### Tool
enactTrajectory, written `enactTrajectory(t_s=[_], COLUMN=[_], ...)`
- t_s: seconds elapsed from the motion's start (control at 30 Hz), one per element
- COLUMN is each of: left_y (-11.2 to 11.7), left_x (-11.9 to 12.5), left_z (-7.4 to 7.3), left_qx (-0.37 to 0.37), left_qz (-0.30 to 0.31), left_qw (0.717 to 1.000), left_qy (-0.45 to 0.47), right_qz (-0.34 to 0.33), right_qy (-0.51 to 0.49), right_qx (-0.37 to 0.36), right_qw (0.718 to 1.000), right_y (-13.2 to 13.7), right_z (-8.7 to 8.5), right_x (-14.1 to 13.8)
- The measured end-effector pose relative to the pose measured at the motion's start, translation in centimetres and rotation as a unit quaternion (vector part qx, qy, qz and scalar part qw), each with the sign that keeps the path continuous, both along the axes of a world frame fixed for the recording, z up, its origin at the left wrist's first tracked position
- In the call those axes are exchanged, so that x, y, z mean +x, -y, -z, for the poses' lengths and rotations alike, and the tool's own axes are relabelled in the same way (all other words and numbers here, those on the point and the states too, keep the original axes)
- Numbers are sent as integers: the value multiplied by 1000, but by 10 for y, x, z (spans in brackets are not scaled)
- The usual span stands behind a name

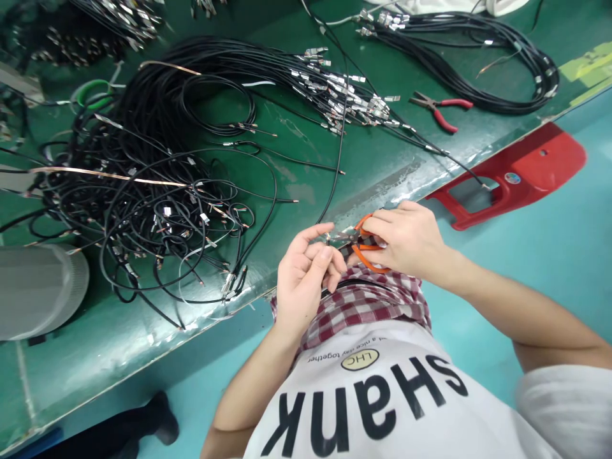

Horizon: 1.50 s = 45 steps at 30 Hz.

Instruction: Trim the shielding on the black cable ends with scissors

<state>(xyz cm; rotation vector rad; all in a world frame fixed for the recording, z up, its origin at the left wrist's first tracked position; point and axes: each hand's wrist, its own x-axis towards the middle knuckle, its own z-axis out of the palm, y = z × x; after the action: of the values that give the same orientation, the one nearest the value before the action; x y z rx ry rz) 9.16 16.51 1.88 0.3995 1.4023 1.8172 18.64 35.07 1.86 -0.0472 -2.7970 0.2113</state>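
Observation:
My right hand (406, 239) is closed around orange-handled pliers (366, 245), whose jaws point left at a small metal terminal. My left hand (306, 271) pinches the end of a thin black wire (340, 134) at that terminal, right by the plier jaws. Both hands hover at the near edge of the green table (119, 344), above my checked cloth. The wire runs up from my fingers across the table toward the far side.
A big tangle of black wires with metal terminals (157, 191) covers the table's left and middle. Red-handled pliers (440, 109) lie at the back right beside another wire bundle (478, 57). A red plastic stool (516, 175) stands on the teal floor. A grey round object (33, 290) sits at the left.

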Motion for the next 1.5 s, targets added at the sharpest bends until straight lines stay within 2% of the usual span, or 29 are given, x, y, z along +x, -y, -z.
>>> enactTrajectory(t_s=[0.2, 0.37, 0.6, 0.73, 1.03, 1.27, 1.37, 1.43, 1.5], left_y=[2, 3, 3, 3, 1, 0, -1, -2, -1], left_x=[-1, -2, -3, -3, -2, -1, -2, -3, -4], left_z=[1, 4, 3, 2, 4, 5, 6, 6, 4], left_qx=[13, 13, -1, -6, -12, -14, -16, -17, -16], left_qz=[13, 22, 25, 26, 12, 8, 2, 0, 2], left_qw=[1000, 1000, 1000, 999, 999, 999, 999, 999, 1000], left_qy=[21, 18, 18, 22, 36, 36, 31, 28, 27], right_qz=[-22, -26, -21, -19, -29, -27, -20, -26, -50], right_qy=[-1, 40, 69, 89, 64, 55, 57, 80, 115], right_qx=[-3, -31, -10, -23, 29, 18, -39, -145, -281], right_qw=[1000, 998, 997, 996, 997, 998, 997, 986, 952], right_y=[0, 0, -3, -4, -3, -2, -3, -7, -16], right_z=[-3, -10, -18, -18, -17, -14, -16, -18, -19], right_x=[-5, -5, -4, -4, -3, -3, -3, -2, 3])
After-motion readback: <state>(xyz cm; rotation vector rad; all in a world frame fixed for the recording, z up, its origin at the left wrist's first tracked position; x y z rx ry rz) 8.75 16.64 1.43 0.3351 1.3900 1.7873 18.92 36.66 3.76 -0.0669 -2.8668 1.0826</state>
